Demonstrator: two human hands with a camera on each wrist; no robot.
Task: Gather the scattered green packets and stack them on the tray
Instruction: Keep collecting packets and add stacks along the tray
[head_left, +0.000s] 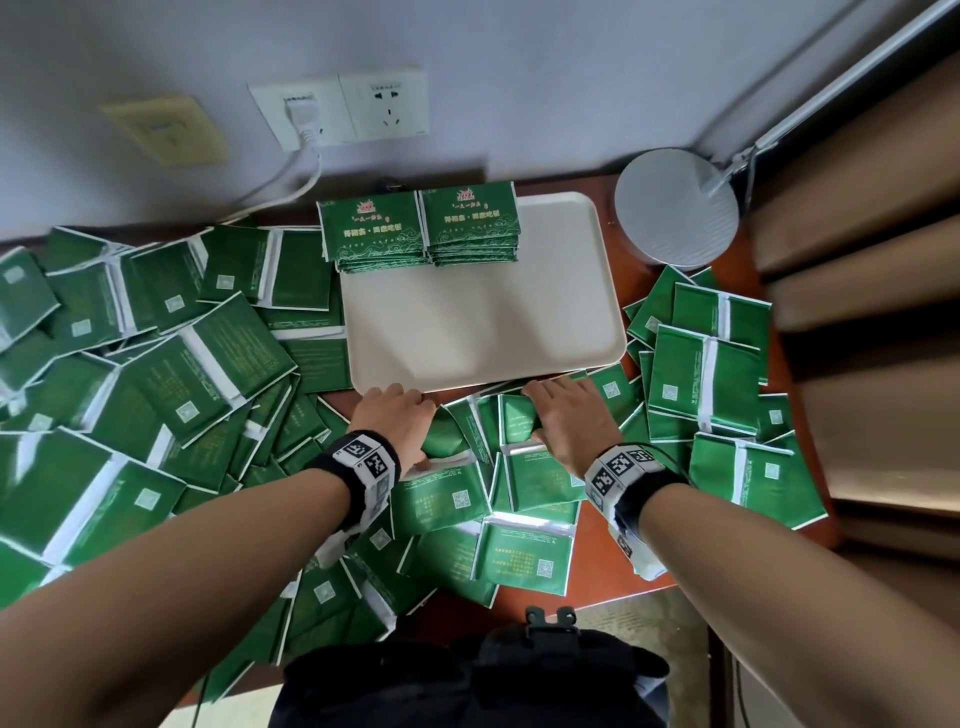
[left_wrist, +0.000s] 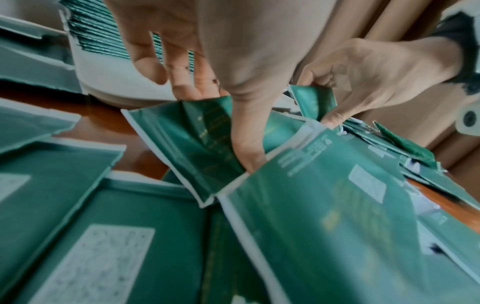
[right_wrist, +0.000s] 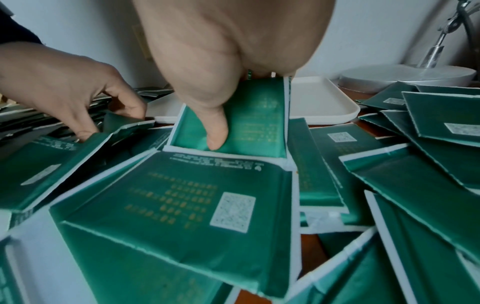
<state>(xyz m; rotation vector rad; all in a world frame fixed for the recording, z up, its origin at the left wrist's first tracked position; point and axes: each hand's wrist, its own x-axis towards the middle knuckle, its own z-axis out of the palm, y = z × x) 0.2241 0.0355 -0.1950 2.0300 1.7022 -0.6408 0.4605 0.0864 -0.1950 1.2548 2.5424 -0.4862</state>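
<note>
Green packets (head_left: 208, 358) lie scattered over the brown table on both sides of a white tray (head_left: 483, 322). Two neat stacks of packets (head_left: 374, 234) (head_left: 470, 223) stand on the tray's far left part. Just in front of the tray, my left hand (head_left: 410, 426) pinches a bent packet (left_wrist: 205, 142) between thumb and fingers. My right hand (head_left: 550, 415) grips another packet (right_wrist: 254, 123), thumb on top, fingers behind it. The two hands are close together. The right hand (left_wrist: 363, 82) shows in the left wrist view, and the left hand (right_wrist: 78, 92) in the right wrist view.
A round grey lamp base (head_left: 675, 208) stands right of the tray's far corner. Wall sockets (head_left: 337, 109) with a plugged cable are behind. Wooden slats (head_left: 857, 260) border the table's right edge. A black pouch (head_left: 519, 665) hangs at the near edge.
</note>
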